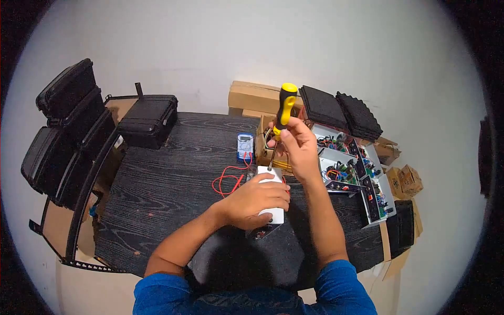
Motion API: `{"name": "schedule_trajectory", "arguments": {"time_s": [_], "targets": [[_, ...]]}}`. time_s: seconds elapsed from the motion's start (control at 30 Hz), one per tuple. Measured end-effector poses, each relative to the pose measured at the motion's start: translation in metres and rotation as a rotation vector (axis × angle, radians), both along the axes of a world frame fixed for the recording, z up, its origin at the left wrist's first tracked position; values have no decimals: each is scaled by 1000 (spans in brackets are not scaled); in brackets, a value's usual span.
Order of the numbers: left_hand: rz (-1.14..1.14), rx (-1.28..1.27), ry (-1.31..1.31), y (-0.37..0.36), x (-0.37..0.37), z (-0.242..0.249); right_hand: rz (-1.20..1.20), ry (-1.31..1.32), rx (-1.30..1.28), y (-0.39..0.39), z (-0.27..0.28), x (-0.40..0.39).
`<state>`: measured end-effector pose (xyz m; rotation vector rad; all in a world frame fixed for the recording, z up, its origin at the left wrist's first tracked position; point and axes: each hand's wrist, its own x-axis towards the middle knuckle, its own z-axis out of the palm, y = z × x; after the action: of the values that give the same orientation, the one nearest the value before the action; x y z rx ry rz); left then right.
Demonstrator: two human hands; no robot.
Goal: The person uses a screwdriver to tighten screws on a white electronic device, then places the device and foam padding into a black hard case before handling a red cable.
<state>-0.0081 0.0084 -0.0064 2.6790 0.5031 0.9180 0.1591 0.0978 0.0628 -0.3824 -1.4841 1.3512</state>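
Observation:
A small white box point(277, 216) lies on the dark table, and my left hand point(255, 200) is closed over it, thumb and fingers around its sides. My right hand point(300, 147) grips a screwdriver point(286, 107) with a yellow and black handle, held upright by the lower part of the handle. Its shaft points down to the far end of the white box, where the tip meets a dark spot that looks like a screw hole. Part of the box is hidden beneath my left hand.
A blue multimeter point(245, 146) with red leads point(222, 181) lies beyond my left hand. Open electronics cases point(341, 165) with circuit boards stand to the right. Black hard cases point(144, 122) are at the left. A cardboard box point(257, 97) and black foam sheets point(325, 108) sit at the back.

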Motion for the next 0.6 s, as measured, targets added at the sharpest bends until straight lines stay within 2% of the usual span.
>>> {"name": "schedule_trajectory", "arguments": {"time_s": [0.07,0.17,0.3,0.53,0.6], "targets": [[4,-5,7,0,0,0,-64,-32,83,-1,0,-4],[20,8,10,-1,1,2,-74,87,147,4,-6,-9],[40,34,1,-2,2,2,-81,125,110,3,-5,-6],[28,-21,32,0,1,1,-236,259,130,-6,1,4],[9,-1,9,0,1,2,-111,285,106,-19,2,13]]}}
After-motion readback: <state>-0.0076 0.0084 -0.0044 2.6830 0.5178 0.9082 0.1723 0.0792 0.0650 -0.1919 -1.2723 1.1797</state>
